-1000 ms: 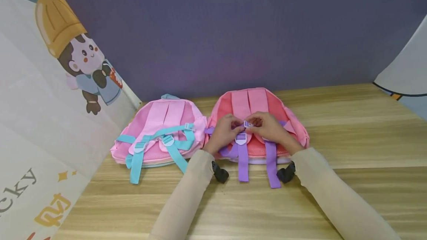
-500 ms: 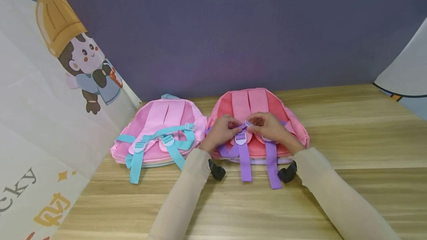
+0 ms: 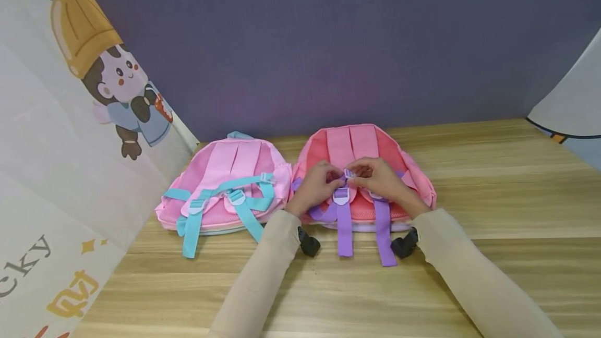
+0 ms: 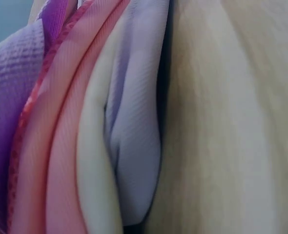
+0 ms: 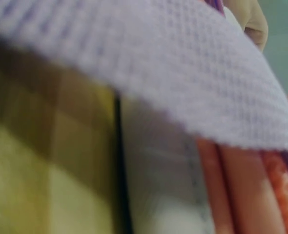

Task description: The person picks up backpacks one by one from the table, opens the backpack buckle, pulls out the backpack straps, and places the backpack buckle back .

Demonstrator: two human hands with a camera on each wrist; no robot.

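Note:
In the head view a coral-pink backpack [image 3: 352,142] lies with its strap side up, purple webbing straps [image 3: 345,231] trailing over its lower edge. Both hands work close together over its middle. My right hand [image 3: 384,181] pinches a small white buckle [image 3: 349,173] between thumb and fingers. Just left of it, my left hand [image 3: 313,188] pinches the purple chest strap [image 3: 342,177] that runs to the buckle. Below hangs a white strap adjuster [image 3: 341,195]. The left wrist view shows the backpack's layered edge [image 4: 61,146]; in the right wrist view a blurred strap [image 5: 158,68] covers much.
To the left, touching the coral one, lies a light-pink backpack [image 3: 220,171] with turquoise straps [image 3: 191,236]. Both are on a wooden table [image 3: 338,296] before a dark blue panel [image 3: 328,46]. A printed white sheet [image 3: 47,160] borders the left side.
My left hand shifted slightly left with the strap, then came back right. The buckle tilted a little in my right hand, which otherwise stays put. The hanging purple strap swayed slightly.

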